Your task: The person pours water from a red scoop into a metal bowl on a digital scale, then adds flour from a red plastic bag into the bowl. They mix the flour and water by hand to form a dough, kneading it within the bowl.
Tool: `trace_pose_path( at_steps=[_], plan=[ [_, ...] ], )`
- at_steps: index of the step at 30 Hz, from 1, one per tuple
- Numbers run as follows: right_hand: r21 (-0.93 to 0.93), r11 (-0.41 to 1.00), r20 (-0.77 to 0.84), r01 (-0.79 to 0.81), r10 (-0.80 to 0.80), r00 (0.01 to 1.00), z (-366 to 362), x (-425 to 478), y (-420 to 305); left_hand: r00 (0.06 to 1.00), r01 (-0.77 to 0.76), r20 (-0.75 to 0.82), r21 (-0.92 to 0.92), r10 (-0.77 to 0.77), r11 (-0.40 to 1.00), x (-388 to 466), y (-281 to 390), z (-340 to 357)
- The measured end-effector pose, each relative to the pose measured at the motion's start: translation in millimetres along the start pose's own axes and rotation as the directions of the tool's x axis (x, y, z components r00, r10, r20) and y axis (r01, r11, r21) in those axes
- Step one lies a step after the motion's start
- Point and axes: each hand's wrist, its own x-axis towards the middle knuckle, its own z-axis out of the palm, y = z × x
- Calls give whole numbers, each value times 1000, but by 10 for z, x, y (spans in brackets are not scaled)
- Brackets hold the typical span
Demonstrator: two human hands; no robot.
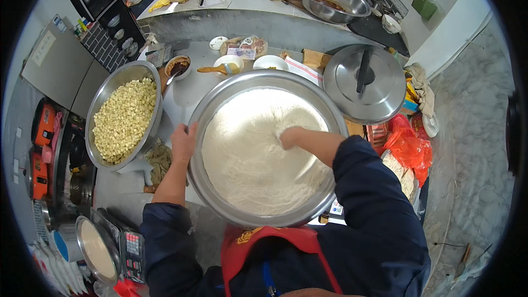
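A large stainless steel basin [264, 75] stands before me, holding a broad bed of pale flour [255, 165]. My left hand [183, 142] grips the basin's left rim, with the thumb up against the metal. Inside, toward the right, my right hand [291, 137] is pushed into the flour; its fingers are buried, so whether they hold anything is hidden. The flour is heaped and disturbed around those fingers and smoother elsewhere.
A steel bowl of diced pale food [123, 121] stands left, near a cloth [159, 161]. Behind sit a bowl with a brush [229, 67] and a sauce bowl [178, 67]. A steel lid [365, 84] leans right, above a red plastic bag [406, 144]. A digital scale [133, 251] lies lower left.
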Motion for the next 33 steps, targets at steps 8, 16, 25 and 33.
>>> trace_pose_path(
  at_steps=[8, 16, 25, 33],
  plan=[
    [101, 986, 304, 135, -159, 939, 612, -505, -558, 999, -22, 31, 52, 20, 998, -17, -10, 88],
    [4, 974, 136, 228, -227, 964, 188, 173, -1301, 994, 19, 102, 57, -24, 998, -57, 55, -45],
    [-37, 999, -63, -27, 25, 998, 140, 756, -413, 989, 62, 136, 0, -61, 998, -51, 37, -98],
    [546, 836, -63, 49, -17, 998, -184, -462, -678, 988, 23, 150, 5, -24, 1000, 2, 68, -69]
  ],
)
